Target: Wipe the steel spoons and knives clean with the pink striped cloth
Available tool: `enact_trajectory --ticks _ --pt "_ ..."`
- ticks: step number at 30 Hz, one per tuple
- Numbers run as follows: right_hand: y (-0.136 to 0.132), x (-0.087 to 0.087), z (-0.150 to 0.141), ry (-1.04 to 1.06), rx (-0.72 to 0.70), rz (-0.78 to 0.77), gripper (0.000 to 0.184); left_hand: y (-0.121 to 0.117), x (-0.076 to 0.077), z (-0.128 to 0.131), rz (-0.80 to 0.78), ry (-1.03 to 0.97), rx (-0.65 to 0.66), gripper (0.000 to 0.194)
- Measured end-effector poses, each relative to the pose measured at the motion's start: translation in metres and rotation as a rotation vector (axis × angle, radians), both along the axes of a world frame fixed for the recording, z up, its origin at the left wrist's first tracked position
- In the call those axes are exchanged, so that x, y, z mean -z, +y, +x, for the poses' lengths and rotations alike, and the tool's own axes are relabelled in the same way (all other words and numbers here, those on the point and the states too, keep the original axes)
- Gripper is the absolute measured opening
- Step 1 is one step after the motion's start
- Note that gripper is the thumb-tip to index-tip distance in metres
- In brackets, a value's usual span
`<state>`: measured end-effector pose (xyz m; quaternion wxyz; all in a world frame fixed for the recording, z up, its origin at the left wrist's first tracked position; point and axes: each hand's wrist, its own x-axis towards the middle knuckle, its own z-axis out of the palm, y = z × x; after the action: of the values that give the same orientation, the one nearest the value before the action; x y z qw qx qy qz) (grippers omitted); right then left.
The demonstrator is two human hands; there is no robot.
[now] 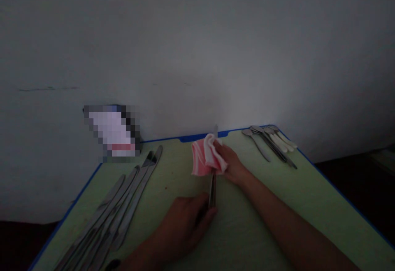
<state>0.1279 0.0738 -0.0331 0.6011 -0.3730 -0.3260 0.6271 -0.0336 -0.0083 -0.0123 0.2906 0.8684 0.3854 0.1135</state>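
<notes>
My left hand (187,221) is closed round the handle of a table knife (212,190) that points away from me over the green table (308,197). My right hand (232,163) grips a pink and white cloth (206,156) wrapped round the knife's blade. The blade tip (215,131) pokes out beyond the cloth. Both hands are near the table's middle.
Several table knives (123,205) lie in a row at the left. A small pile of spoons and forks (271,141) rests at the far right corner. A blurred-out object (112,133) stands by the wall at the back left. The table has a blue rim (203,136).
</notes>
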Motion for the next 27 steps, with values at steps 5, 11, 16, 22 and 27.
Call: enact_trajectory --ticks 5,11,16,22,27 --pt "-0.0050 -0.0036 -0.0014 -0.158 -0.200 0.106 0.031 0.0084 0.0011 0.0004 -0.085 -0.084 -0.177 0.029" --pt "-0.0044 -0.0006 0.0006 -0.212 -0.218 0.108 0.031 0.0064 0.0024 0.0020 -0.056 -0.022 -0.121 0.027" --pt "-0.0022 0.0008 -0.0007 -0.039 -0.156 0.010 0.030 0.0042 0.0032 0.0028 -0.056 -0.023 -0.137 0.023" --pt "-0.0016 -0.0020 -0.0017 0.034 -0.153 -0.042 0.029 0.0051 0.0041 0.0026 -0.089 -0.029 -0.146 0.027" --pt "-0.0011 -0.0037 -0.0012 0.051 -0.198 -0.080 0.030 0.0065 0.0027 0.0027 -0.140 -0.058 -0.172 0.029"
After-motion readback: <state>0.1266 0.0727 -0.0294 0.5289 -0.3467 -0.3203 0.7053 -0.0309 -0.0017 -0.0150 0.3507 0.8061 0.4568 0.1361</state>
